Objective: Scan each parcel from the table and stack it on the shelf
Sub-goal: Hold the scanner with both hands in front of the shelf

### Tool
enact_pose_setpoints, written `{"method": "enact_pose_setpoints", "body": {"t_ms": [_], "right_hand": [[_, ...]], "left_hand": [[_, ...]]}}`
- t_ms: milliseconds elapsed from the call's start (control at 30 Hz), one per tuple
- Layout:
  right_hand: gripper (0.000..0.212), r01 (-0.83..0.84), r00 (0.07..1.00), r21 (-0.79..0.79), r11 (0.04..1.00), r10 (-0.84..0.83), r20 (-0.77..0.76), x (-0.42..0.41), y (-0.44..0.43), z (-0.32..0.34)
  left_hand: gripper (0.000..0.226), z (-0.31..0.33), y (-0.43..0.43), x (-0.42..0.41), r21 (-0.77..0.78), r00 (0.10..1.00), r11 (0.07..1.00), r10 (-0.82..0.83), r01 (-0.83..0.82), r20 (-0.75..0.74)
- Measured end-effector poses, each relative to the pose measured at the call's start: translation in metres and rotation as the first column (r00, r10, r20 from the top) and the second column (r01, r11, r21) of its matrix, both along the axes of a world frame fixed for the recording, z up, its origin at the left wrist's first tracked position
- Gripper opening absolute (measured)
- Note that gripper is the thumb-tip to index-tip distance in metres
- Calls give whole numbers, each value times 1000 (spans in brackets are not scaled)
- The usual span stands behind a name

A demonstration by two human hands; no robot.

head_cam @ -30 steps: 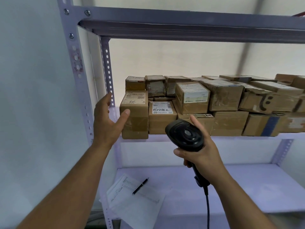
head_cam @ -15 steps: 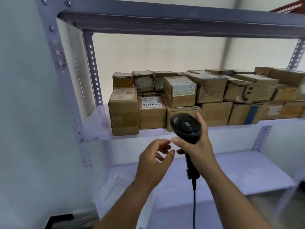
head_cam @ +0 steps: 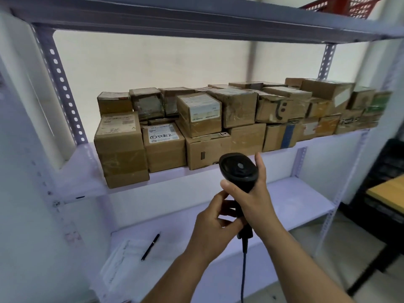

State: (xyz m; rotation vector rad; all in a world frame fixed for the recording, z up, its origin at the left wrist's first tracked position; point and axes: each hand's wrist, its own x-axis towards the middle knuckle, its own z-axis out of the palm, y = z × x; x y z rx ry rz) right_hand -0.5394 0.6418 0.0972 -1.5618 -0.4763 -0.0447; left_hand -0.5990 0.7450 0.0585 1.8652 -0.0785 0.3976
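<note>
Gripping a black corded handheld scanner [head_cam: 238, 169] in the right hand [head_cam: 255, 200], fingers wrapped round its handle; pinching that same handle just below with the curled fingers of the left hand [head_cam: 215, 224]. Stacked in two layers on the pale metal shelf [head_cam: 83, 171] behind: brown taped cardboard parcels [head_cam: 196, 119]. Below, a black pen [head_cam: 150, 247] by a white paper sheet [head_cam: 118, 265].

Parcels [head_cam: 218, 119] stood 2-high, solid wall just beyond & above rt hand [head_cam: 255, 206], bare shelf [head_cam: 80, 171] strip lay free up-left by upright [head_cam: 63, 88], headroom open over stack, lower shelf [head_cam: 295, 193] beneath open exc. paper [head_cam: 122, 265] & pen [head_cam: 150, 247] down-left, cord [head_cam: 243, 270] of scanner [head_cam: 238, 169] hung under hand.
</note>
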Motion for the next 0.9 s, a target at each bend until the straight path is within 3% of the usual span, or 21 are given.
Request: {"method": "enact_pose_setpoints", "body": {"t_ms": [200,333,467,900], "right_hand": [[95,-27,999,-106,994,25,-22,5,-21,-5],[71,-33,999,-182,983,29,-26,7,-48,-17],[34,5,1000,-256,967,-8,-12,16,-73,-40],[41,-243,959,-261,934,192,-207,108,-166,-109]], "left_hand": [[50,-8,-10,13,-64,1000,998,-22,22,-8],[59,-9,-15,25,-95,1000,995,-12,13,6],[60,-14,-26,38,-103,1000,995,-17,16,-8],[61,-78,-118,102,-175,974,969,144,-175,-177]]}}
